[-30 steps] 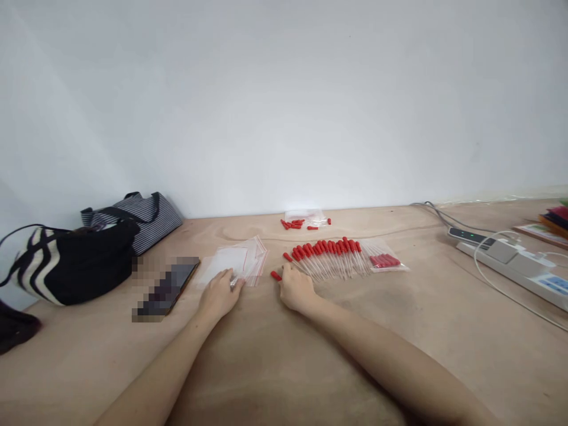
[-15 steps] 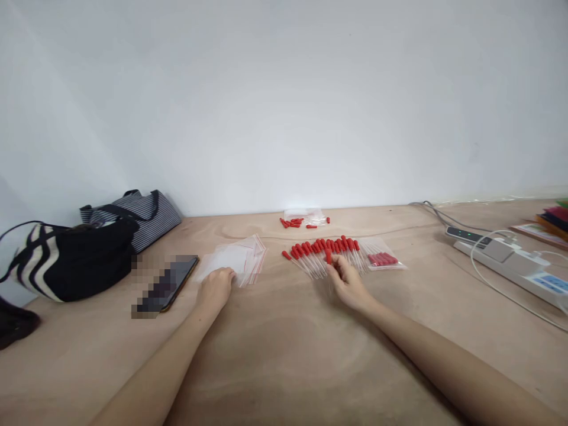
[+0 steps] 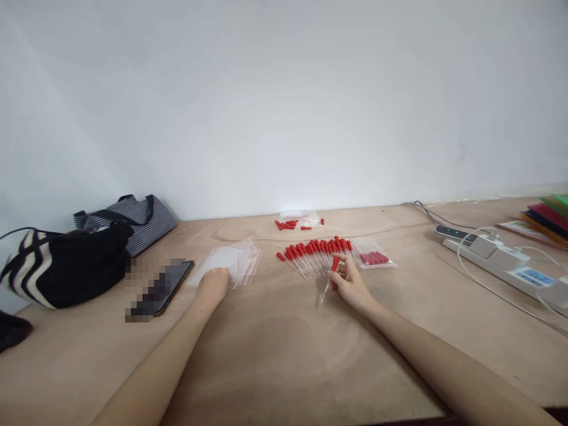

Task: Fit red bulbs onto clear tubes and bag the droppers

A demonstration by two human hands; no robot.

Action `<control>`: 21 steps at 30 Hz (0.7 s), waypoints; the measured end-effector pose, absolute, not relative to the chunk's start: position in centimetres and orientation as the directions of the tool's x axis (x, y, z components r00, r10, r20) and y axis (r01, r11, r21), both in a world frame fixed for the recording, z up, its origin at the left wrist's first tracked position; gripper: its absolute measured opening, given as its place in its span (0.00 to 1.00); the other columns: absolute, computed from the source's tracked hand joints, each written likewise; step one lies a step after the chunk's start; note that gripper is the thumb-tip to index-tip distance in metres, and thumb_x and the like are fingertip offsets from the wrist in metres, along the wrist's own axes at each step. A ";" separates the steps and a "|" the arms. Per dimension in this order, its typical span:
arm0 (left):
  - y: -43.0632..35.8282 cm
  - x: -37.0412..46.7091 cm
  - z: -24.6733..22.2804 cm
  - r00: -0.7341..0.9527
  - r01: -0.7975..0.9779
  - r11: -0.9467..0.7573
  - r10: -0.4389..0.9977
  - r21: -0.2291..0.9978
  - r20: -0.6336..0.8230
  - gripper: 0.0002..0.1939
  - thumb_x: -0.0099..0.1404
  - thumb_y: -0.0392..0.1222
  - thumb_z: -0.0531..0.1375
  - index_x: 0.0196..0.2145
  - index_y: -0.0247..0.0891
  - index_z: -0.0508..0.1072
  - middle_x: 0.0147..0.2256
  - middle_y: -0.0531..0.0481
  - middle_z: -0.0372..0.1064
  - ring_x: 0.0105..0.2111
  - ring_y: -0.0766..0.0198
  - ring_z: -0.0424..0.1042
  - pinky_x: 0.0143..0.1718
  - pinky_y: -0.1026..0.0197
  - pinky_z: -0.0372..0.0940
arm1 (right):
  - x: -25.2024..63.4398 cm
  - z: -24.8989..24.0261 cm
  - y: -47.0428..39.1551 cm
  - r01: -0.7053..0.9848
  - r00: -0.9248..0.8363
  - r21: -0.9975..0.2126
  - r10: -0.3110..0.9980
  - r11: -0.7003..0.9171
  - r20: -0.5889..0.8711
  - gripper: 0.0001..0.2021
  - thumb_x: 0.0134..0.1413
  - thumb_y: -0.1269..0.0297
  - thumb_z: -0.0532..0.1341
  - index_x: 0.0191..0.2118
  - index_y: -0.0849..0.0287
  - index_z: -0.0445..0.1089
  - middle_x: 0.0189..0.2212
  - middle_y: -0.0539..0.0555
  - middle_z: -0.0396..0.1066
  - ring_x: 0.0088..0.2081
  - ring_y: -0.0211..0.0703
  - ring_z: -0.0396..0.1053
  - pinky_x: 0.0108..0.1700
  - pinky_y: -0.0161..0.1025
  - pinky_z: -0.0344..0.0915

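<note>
My right hand (image 3: 349,280) is closed on a glass dropper (image 3: 326,291) with a red rubber bulb, its clear tip slanting down to the left. Just behind it, a fan-shaped row of similar droppers (image 3: 310,251) lies with the red bulbs away from me. Beside that row rests a clear bag (image 3: 384,259) with several droppers inside. My left hand (image 3: 213,284) is curled over the near edge of a stack of clear zip-lock bags (image 3: 246,260) with red lines. Its fingertips are hidden, so any bag between them cannot be made out.
Loose red bulbs (image 3: 287,225) lie by another clear bag (image 3: 302,216) near the wall. A phone (image 3: 175,287), a black bag (image 3: 93,260) and a striped bag (image 3: 153,222) are on the left. A power strip (image 3: 501,260) with cables and colourful items (image 3: 548,219) sit at right.
My right hand has drawn one dropper from the row and brought it slightly nearer, turning its tip into view. My left hand stays at the bags, curled a little more. The view has shifted slightly.
</note>
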State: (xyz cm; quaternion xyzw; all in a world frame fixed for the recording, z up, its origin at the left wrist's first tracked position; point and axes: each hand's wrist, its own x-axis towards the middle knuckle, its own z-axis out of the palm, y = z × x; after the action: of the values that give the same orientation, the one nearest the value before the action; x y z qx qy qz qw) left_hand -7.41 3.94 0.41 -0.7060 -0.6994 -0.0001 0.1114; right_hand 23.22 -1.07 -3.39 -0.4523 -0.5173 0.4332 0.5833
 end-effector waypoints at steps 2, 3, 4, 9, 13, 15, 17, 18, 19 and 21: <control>3.9 -7.8 0.8 0.011 0.989 0.016 0.983 -0.146 0.186 0.14 0.58 0.29 0.48 0.29 0.32 0.74 0.30 0.38 0.72 0.35 0.53 0.71 0.36 0.58 0.62 | 22.9 -3.7 -1.0 -0.101 0.122 -0.977 0.977 0.186 0.173 0.21 0.42 0.58 0.59 0.43 0.55 0.52 0.16 0.40 0.57 0.16 0.34 0.59 0.19 0.33 0.57; 3.8 -8.0 1.1 0.004 0.990 0.026 0.977 -0.139 0.211 0.15 0.60 0.31 0.47 0.31 0.32 0.74 0.31 0.38 0.72 0.35 0.52 0.71 0.36 0.57 0.62 | 22.8 -3.8 -0.9 -0.129 0.137 -0.976 0.978 0.174 0.156 0.21 0.41 0.57 0.59 0.41 0.55 0.52 0.16 0.40 0.58 0.16 0.34 0.60 0.19 0.33 0.57; 3.6 -8.0 1.4 -0.008 0.990 0.042 0.971 -0.134 0.240 0.16 0.61 0.33 0.46 0.34 0.32 0.73 0.34 0.37 0.72 0.37 0.52 0.71 0.37 0.56 0.62 | 22.8 -3.8 -0.9 -0.154 0.152 -0.974 0.978 0.164 0.141 0.22 0.39 0.56 0.60 0.40 0.55 0.53 0.16 0.40 0.59 0.16 0.35 0.61 0.19 0.33 0.58; 1.8 -7.0 1.3 0.320 0.942 -0.329 0.808 -0.072 0.494 0.17 0.62 0.35 0.44 0.42 0.34 0.69 0.44 0.42 0.68 0.45 0.57 0.67 0.47 0.58 0.60 | 23.2 -3.3 -0.7 -0.261 0.223 -0.959 0.973 0.114 0.055 0.22 0.36 0.53 0.62 0.37 0.55 0.54 0.17 0.41 0.62 0.16 0.34 0.62 0.20 0.33 0.60; -0.6 -5.0 -0.6 0.754 0.576 -0.812 0.481 -0.096 0.448 0.19 0.60 0.30 0.44 0.39 0.38 0.71 0.39 0.45 0.72 0.39 0.61 0.71 0.40 0.61 0.66 | 24.1 -3.2 -0.3 -0.295 0.271 -0.954 0.962 0.061 -0.022 0.19 0.37 0.57 0.61 0.37 0.55 0.56 0.17 0.41 0.63 0.15 0.34 0.61 0.19 0.33 0.58; -1.7 -4.2 -1.0 0.827 0.479 -0.874 0.420 -0.077 0.374 0.18 0.61 0.29 0.43 0.37 0.38 0.71 0.37 0.46 0.73 0.36 0.63 0.72 0.37 0.62 0.67 | 24.3 -3.2 -0.2 -0.277 0.264 -0.960 0.964 0.042 -0.034 0.18 0.37 0.59 0.62 0.36 0.56 0.57 0.16 0.42 0.63 0.16 0.34 0.61 0.19 0.33 0.58; -2.3 -3.7 -0.7 0.838 0.465 -0.886 0.440 0.000 0.323 0.15 0.62 0.32 0.45 0.34 0.38 0.71 0.34 0.47 0.73 0.35 0.63 0.71 0.36 0.62 0.67 | 24.3 -3.2 -0.3 -0.256 0.236 -0.966 0.971 0.035 -0.027 0.18 0.37 0.59 0.62 0.35 0.56 0.58 0.16 0.43 0.63 0.16 0.34 0.62 0.20 0.33 0.58; -2.5 -3.4 -0.4 0.829 0.478 -0.877 0.470 0.053 0.302 0.13 0.62 0.34 0.47 0.33 0.38 0.71 0.33 0.48 0.73 0.34 0.63 0.71 0.37 0.61 0.66 | 24.2 -3.2 -0.3 -0.251 0.223 -0.967 0.975 0.039 -0.019 0.17 0.37 0.58 0.62 0.35 0.56 0.58 0.17 0.43 0.64 0.16 0.34 0.62 0.20 0.33 0.58; -2.5 -3.0 0.0 0.813 0.499 -0.861 0.505 0.100 0.292 0.11 0.62 0.36 0.49 0.32 0.38 0.71 0.32 0.48 0.72 0.34 0.63 0.71 0.38 0.60 0.66 | 24.1 -3.2 -0.4 -0.251 0.219 -0.967 0.976 0.047 -0.009 0.18 0.37 0.58 0.62 0.35 0.56 0.58 0.17 0.44 0.64 0.17 0.34 0.62 0.20 0.33 0.58; -2.1 -2.2 0.6 0.757 0.554 -0.816 0.577 0.167 0.307 0.10 0.60 0.41 0.52 0.34 0.37 0.71 0.37 0.45 0.71 0.40 0.59 0.69 0.43 0.56 0.64 | 23.8 -3.2 -0.6 -0.256 0.231 -0.964 0.973 0.071 0.011 0.19 0.37 0.56 0.63 0.35 0.56 0.57 0.18 0.44 0.65 0.18 0.34 0.63 0.22 0.33 0.59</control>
State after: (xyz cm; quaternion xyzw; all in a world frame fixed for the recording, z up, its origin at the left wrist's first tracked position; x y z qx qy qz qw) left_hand -2.22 -2.13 0.59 -0.9366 -0.3018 -0.1747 -0.0329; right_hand 23.79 -0.55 -3.20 -0.4727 -0.3790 0.4907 0.6261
